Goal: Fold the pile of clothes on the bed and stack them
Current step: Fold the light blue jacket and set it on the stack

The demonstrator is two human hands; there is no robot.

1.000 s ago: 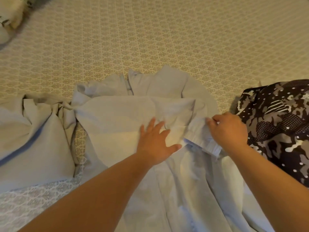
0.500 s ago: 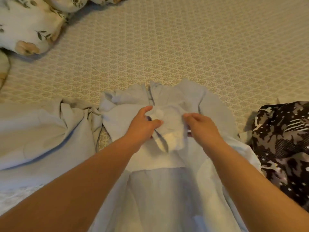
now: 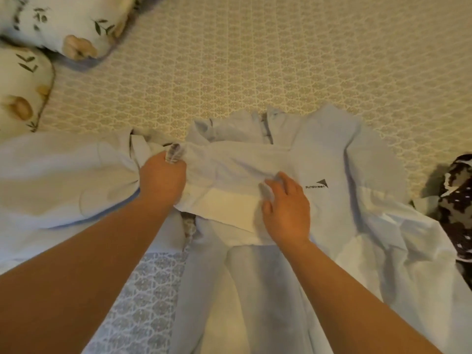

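Note:
A pale blue jacket (image 3: pixel 337 159) with a small black "sunscreen" logo lies spread on the bed in front of me. Its sleeve is folded across the chest. My left hand (image 3: pixel 162 180) is closed around the cuffed end of that sleeve at the jacket's left side. My right hand (image 3: pixel 286 208) lies on the sleeve near the middle of the chest, fingers curled into the cloth. Another pale blue garment (image 3: pixel 58 180) lies crumpled to the left, touching the jacket. A dark camouflage-print garment (image 3: pixel 457 208) sits at the right edge.
The bed has a beige patterned cover (image 3: pixel 255 60) that stretches bare beyond the clothes. Two floral pillows (image 3: pixel 63 24) lie at the far left corner.
The sleeve was bunched between both hands over the chest; now it is stretched flat across the jacket. My left hand has moved left with the cuff, and my right hand now rests on the fold.

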